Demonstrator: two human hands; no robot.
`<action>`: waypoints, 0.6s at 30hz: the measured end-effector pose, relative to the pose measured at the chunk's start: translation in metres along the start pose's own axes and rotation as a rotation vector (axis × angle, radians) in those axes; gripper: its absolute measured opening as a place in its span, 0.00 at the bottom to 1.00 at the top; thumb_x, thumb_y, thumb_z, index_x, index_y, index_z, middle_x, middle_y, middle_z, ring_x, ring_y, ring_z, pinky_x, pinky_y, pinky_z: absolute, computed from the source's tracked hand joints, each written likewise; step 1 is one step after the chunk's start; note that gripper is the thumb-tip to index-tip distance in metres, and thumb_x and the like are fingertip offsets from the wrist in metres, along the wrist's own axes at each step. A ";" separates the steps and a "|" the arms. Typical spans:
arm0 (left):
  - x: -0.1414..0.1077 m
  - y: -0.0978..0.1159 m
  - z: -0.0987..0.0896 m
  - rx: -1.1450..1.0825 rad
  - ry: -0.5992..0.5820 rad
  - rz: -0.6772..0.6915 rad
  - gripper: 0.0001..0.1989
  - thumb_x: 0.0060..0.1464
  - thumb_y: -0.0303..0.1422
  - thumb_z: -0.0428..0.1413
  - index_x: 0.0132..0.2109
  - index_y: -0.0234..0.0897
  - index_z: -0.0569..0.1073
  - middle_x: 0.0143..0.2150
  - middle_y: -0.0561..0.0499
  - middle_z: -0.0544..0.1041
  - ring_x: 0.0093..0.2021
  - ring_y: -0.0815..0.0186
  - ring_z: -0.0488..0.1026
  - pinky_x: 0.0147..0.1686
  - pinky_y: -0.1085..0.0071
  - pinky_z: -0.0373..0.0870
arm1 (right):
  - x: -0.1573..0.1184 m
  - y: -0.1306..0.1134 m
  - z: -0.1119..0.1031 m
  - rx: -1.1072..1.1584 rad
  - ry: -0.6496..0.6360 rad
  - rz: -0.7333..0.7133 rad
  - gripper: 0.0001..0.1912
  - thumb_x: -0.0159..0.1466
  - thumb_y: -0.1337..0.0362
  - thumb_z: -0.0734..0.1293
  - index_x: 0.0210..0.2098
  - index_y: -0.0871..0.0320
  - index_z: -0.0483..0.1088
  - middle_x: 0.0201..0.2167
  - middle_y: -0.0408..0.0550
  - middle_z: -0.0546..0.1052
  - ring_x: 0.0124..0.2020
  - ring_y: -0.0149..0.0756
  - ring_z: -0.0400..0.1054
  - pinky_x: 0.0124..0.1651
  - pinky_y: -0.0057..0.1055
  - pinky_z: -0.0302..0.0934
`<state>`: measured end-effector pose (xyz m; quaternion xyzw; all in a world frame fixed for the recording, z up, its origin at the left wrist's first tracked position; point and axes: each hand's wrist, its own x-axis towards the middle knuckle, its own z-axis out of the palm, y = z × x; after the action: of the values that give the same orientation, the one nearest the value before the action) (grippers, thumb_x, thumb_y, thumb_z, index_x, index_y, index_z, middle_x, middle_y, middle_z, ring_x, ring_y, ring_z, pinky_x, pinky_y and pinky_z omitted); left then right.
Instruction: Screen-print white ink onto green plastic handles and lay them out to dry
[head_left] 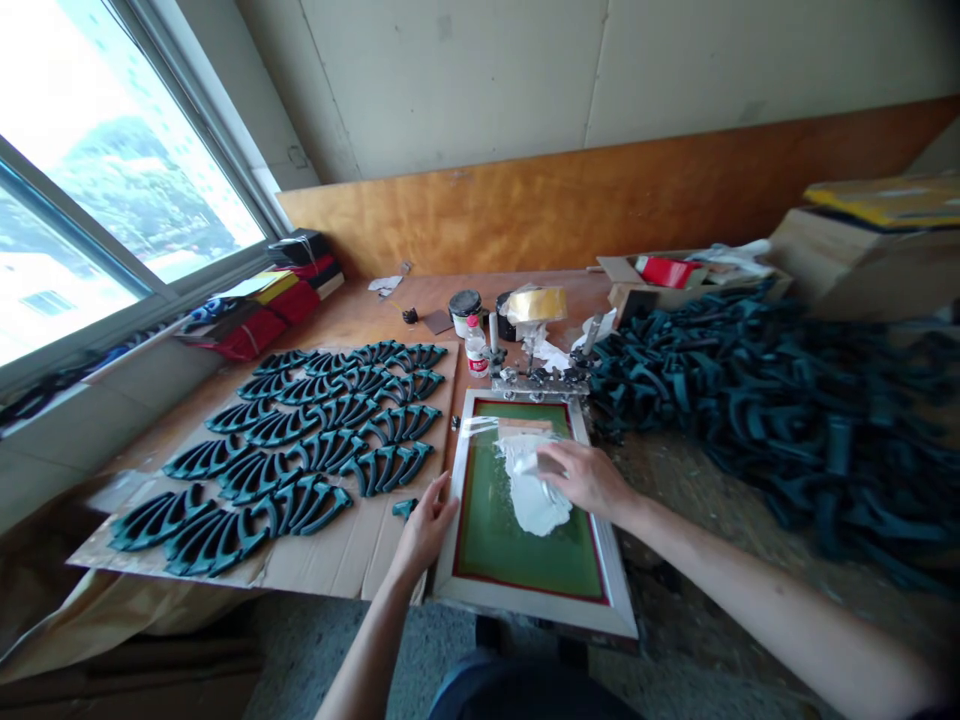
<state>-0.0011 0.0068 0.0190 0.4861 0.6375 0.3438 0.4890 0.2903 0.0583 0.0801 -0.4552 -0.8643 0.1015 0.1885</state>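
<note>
A screen printing frame (624, 600) with a pale rim and green mesh lies in front of me, hinged to a metal clamp (538, 382) at its far end. My right hand (589, 482) is closed on a crumpled white cloth (541, 505), which rests against the mesh. Beyond the cloth, a light brown strip (523, 427) lies across the mesh near the far end. My left hand (427, 528) has its fingers curled at the frame's left edge, gripping it. Just left of those fingers, a single dark green plastic piece (404, 508) lies on cardboard.
Rows of curved dark green pieces (296, 420) cover the cardboard sheet (322, 565) on the left. A large heap of similar pieces (720, 390) fills the right side. Behind the frame stand a bottle (476, 350), a tub (465, 310) and a tape roll (537, 304).
</note>
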 end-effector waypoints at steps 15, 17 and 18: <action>0.034 0.196 -0.025 -0.498 0.124 0.373 0.26 0.56 0.54 0.47 0.41 0.33 0.72 0.33 0.47 0.78 0.31 0.67 0.73 0.25 0.76 0.66 | -0.036 0.050 0.013 -0.151 0.039 0.266 0.15 0.61 0.53 0.67 0.26 0.57 0.71 0.28 0.47 0.75 0.30 0.36 0.69 0.32 0.28 0.64; 0.034 0.195 -0.017 -0.557 0.195 0.380 0.25 0.56 0.54 0.49 0.42 0.34 0.71 0.33 0.48 0.78 0.31 0.68 0.74 0.26 0.77 0.67 | -0.043 0.035 0.036 -0.183 -0.039 0.261 0.11 0.61 0.57 0.67 0.28 0.57 0.69 0.32 0.50 0.75 0.36 0.39 0.70 0.37 0.30 0.63; 0.028 0.187 -0.009 -0.585 0.226 0.345 0.26 0.55 0.54 0.50 0.43 0.35 0.70 0.32 0.49 0.78 0.30 0.69 0.74 0.25 0.77 0.67 | -0.044 0.028 0.043 -0.183 -0.069 0.298 0.09 0.63 0.60 0.66 0.29 0.58 0.68 0.33 0.51 0.75 0.37 0.39 0.70 0.37 0.30 0.62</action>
<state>0.0415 0.0887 0.1841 0.3851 0.4707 0.6408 0.4686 0.3158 0.0375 0.0215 -0.5899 -0.7988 0.0647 0.0991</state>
